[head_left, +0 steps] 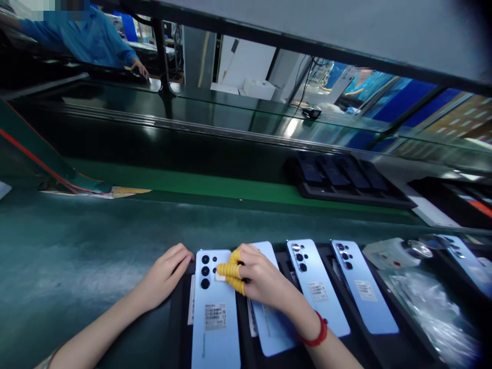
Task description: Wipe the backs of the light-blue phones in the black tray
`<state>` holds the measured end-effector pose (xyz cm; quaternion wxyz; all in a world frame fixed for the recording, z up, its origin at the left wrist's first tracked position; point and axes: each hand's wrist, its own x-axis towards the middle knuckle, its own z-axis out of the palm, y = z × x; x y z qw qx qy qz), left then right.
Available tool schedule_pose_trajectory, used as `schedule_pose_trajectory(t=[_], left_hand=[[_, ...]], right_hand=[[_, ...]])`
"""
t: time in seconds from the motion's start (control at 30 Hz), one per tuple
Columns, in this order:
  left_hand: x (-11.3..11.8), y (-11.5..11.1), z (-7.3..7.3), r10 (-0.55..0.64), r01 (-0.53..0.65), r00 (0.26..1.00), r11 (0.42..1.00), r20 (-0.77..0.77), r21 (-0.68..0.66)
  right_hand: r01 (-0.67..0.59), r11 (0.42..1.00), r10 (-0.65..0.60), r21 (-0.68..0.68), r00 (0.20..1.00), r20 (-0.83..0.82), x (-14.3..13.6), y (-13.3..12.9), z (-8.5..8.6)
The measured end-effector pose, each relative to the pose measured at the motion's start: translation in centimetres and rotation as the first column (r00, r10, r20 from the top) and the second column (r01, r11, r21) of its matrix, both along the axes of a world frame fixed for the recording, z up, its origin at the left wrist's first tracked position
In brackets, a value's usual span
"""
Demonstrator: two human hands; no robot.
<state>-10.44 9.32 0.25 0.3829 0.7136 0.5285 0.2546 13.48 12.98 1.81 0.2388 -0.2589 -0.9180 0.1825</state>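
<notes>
My right hand [261,274], with yellow finger cots on several fingers, pinches a small white pad [220,277]. It presses the pad against the back of a light blue phone [215,333], beside the camera lenses. My left hand [167,277] rests at the back left corner of the black tray [179,328], fingers stretched towards that phone and their tips near its top edge. A second blue phone [271,328] lies partly under my right hand. Two more, a third phone [319,287] and a fourth phone [365,287], lie back up to the right, with printed labels.
Clear plastic bags [434,312] and a white bottle-like container [388,253] lie right of the tray, near another blue phone [469,261]. Behind, a black tray of dark phones [346,177] sits on the green belt [215,187]. A co-worker in blue [80,38] is across the line.
</notes>
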Motion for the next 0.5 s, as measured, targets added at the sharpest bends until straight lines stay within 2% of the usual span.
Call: schedule_pose_trajectory(t=[0.07,0.2,0.27,0.4,0.5], left_hand=[[0.01,-0.02,-0.01,-0.003,0.003,1.0,1.0,0.004,-0.003],[0.05,-0.05,0.05,0.004,-0.004,1.0,1.0,0.001,-0.004],[0.09,-0.01,0.11,0.005,-0.005,1.0,1.0,-0.002,-0.002],[0.09,0.07,0.16,-0.006,0.006,1.0,1.0,-0.003,0.002],[0.01,0.04,0.03,-0.005,0.006,1.0,1.0,-0.015,0.009]], right_hand=[[-0.028,0.999,0.028,-0.017,0.999,-0.029,0.27,-0.06,0.25],[0.126,0.988,-0.109,0.084,0.977,-0.181,-0.12,-0.15,-0.23],[0.11,0.991,-0.101,0.07,0.986,-0.132,-0.21,-0.11,-0.3],[-0.027,0.999,0.028,-0.018,0.996,0.082,0.55,0.02,0.33],[-0.016,1.0,0.016,-0.002,0.997,0.078,0.58,-0.18,0.12]])
